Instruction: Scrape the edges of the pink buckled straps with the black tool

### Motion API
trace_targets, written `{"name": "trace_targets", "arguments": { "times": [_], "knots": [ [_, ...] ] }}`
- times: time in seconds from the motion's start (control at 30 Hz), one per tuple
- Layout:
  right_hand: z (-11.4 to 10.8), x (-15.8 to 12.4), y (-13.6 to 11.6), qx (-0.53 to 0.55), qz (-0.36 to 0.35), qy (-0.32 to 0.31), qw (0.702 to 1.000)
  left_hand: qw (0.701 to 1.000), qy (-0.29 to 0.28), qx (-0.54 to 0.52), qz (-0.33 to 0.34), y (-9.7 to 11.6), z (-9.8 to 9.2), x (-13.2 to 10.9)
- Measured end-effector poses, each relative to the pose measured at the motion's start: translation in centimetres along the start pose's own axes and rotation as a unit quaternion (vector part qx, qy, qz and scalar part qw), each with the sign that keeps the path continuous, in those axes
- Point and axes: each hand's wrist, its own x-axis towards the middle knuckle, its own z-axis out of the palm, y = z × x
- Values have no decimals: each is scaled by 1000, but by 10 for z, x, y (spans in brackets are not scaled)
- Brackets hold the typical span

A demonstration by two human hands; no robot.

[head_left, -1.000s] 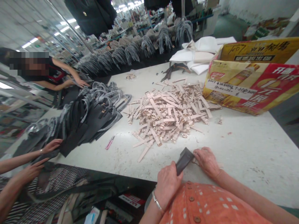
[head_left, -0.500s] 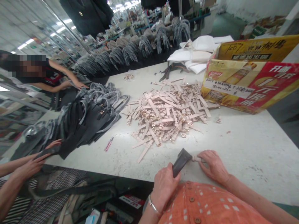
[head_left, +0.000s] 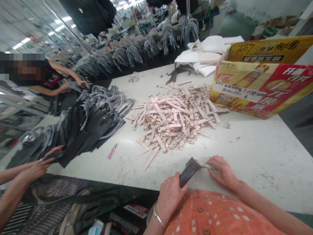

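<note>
My left hand (head_left: 172, 191), with a bangle at the wrist, is closed around a dark grey band-like piece (head_left: 188, 173) near the table's front edge. Its angular far end meets a short pale pink strap (head_left: 203, 164) with a bit of metal. Over the other end of that strap, my right hand (head_left: 222, 171) has its fingers closed on it, resting low over the table. A thin dark sliver shows by those fingers; what it is I cannot make out. Beyond both hands lies a heap of pale pink buckle straps (head_left: 174, 117) with gold-coloured buckles.
A yellow and red carton (head_left: 259, 88) stands at the table's right, by white sheets (head_left: 207, 54). Black bags (head_left: 85, 127) with wrapped handles are piled left, near a small pink-handled tool (head_left: 112, 151). Two co-workers' hands (head_left: 36, 166) (head_left: 80, 81) are at the bags.
My hands keep the same hold, and the dark piece and pale strap have barely shifted. At the far left, a co-worker's hands have lifted slightly off the bags.
</note>
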Motion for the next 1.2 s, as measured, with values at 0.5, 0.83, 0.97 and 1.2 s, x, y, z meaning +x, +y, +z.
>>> {"name": "trace_targets", "arguments": {
  "times": [0.5,0.83,0.97,1.2],
  "knots": [
    [-1,1,1,26,-3,-25,999,1000,4,9,2,-3,-15,-6],
    [0,-4,6,64,21,-9,998,996,-5,51,75,21,-17,5],
    [2,-5,9,76,18,-12,997,993,-28,81,78,13,-29,6],
    [1,-3,7,82,18,-20,996,991,-8,97,97,25,-29,9]
  ]
}}
